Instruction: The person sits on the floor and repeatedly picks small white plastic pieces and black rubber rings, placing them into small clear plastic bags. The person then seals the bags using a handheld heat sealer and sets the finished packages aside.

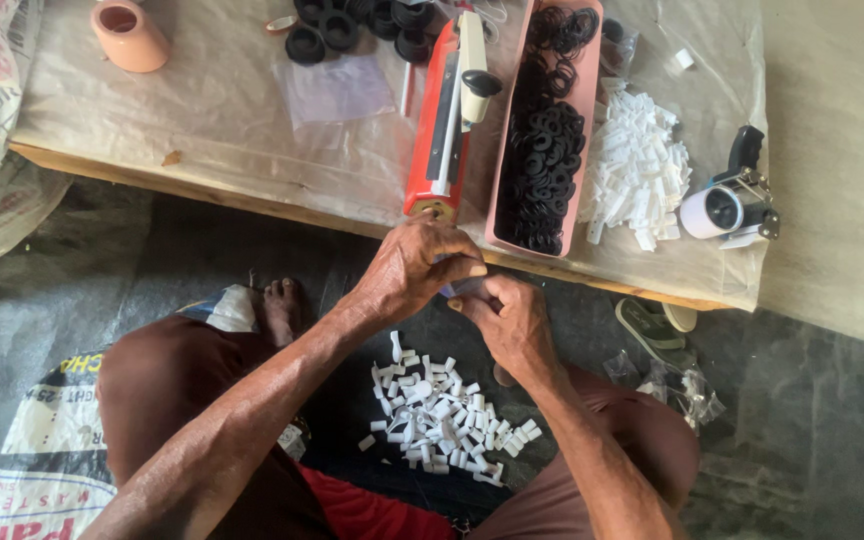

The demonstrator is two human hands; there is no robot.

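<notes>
Assembly underway: left hand (pixel 414 268) and right hand (pixel 505 318), below the red sealer (pixel 439 120), both pinch one small piece (pixel 464 286); steady alignment needed.

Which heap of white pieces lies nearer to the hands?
The heap on the floor, just below both hands; the other heap lies on the table beside the pink tray.

Matt black rubber rings (pixel 544 150) fill a smooth pink plastic tray (pixel 586 120) on crinkled clear sheeting (pixel 252 130)

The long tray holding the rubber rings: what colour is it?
Pink; the tray shows clearly in the head view, filled with black rings.
</notes>
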